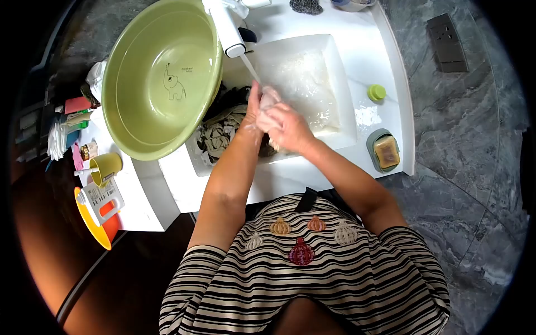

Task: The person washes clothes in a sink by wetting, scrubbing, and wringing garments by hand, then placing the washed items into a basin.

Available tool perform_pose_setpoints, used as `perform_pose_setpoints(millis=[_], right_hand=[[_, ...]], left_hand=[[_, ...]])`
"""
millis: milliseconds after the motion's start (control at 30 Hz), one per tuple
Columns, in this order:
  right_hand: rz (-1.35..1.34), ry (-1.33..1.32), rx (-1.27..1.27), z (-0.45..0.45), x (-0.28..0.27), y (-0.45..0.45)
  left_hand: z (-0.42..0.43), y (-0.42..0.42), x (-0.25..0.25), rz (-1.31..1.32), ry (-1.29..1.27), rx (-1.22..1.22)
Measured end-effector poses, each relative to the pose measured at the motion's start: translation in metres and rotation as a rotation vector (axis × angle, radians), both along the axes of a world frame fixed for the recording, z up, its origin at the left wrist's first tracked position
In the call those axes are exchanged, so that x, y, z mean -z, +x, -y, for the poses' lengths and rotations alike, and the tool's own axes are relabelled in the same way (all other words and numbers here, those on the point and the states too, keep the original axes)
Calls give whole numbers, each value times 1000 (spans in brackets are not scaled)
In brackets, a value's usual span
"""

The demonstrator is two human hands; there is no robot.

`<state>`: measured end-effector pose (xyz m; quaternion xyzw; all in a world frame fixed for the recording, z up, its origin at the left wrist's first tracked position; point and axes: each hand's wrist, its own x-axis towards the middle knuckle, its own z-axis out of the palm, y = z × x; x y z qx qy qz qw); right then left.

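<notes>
My left hand and my right hand are pressed together over the white sink, under the stream from the white faucet. Both are closed around what looks like a pale wet cloth, mostly hidden by the fingers. Foam clings to my left wrist. Below and left of the hands, dark and khaki clothes lie bunched in the sink. Cloudy, bubbly water fills its right side.
A big green basin sits at the left, overlapping the sink's edge. On the right counter are a green cap and a soap bar in its dish. A yellow cup and white jug stand at far left.
</notes>
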<state>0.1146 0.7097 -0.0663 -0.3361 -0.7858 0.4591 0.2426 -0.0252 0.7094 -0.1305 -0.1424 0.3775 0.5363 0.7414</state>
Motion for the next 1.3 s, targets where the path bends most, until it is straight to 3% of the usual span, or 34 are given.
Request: perform_pose_setpoints(millis=[100,167,233,300,333,467,567,600,633,700,733,767,833,900,967,1000,1033,1100,1167,1200,1267,1300], right_hand=[[63,147,-87,11,-31,-1],[140,196,-123,7,-28,-2],[158,317,-26,-10,-1,-4],[173,211,90,-24,16,0],[237,226,123,-35,23,5],[618,61,219,-76,69,39],[415,89,269,-79,72,49],[421,89,267,-78,73,50],[470,142,342,-75,74,51],[565,246,481,-67,77,49],[821,-3,259,-63,61,43],[817,0,259,-65,61,41],[770,-165,-263,-64,67,42],[612,-164,-285,-68,102,47],[164,-587,433,-71,95,36],[119,-907,430,-69,83,26],[120,-909,432,-56,71,18],[-14,-773,143,-32,53,8],[36,-100,-89,-11,25,-2],[17,-9,-86,0,5,-6],[87,93,-109,15,-31,-8],[86,93,-109,15,-28,-10]], left_hand=[[12,1,18,31,157,97],[9,4,30,416,416,41],[6,25,20,1297,-73,-609],[1,24,54,-106,269,30],[-6,37,-4,10,68,-17],[-10,38,-24,39,136,185],[-16,37,-38,-126,-191,30],[-13,22,-32,-242,-124,108],[-11,16,-27,-223,-71,-35],[-5,6,-9,-592,-283,-102],[-1,8,0,-595,-279,-105],[4,11,7,-572,-256,-163],[8,10,13,-550,-237,-212],[9,6,10,-409,-94,-242],[6,5,-2,-340,-23,-238],[4,4,-3,-314,-136,-218],[4,4,-3,-286,-249,-194],[1,1,0,-151,-166,-195],[5,-13,23,-12,-91,-196],[11,-31,55,257,196,-22],[8,-14,17,-202,26,141],[3,3,-1,-203,26,142]])
